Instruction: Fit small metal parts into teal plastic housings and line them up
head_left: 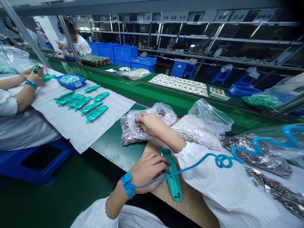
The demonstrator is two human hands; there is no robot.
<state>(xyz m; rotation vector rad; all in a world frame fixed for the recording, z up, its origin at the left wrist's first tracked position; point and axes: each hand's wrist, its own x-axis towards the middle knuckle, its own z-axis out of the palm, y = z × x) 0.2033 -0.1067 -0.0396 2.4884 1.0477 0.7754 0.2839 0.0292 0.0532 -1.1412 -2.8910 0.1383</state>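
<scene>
My left hand (149, 171), with a blue wrist strap (128, 185), has its fingers curled over the edge of a teal plastic housing half (174, 183). The housing lies hollow side up on a wooden board (187, 205), and a small dark part shows near its lower end. My right hand (152, 124) reaches across into the mouth of a clear plastic bag (128, 128) of small metal parts. Its fingers are bent together and their tips are partly hidden among the parts, so what they pinch cannot be made out.
Right of my hands are a bag of small white parts (194, 131) and loose metal pieces (275, 190). A coiled blue cord (223, 161) crosses my right sleeve. Several teal housings (97, 113) and a blue bin (71, 83) stand leftward, near a co-worker's hands (35, 76).
</scene>
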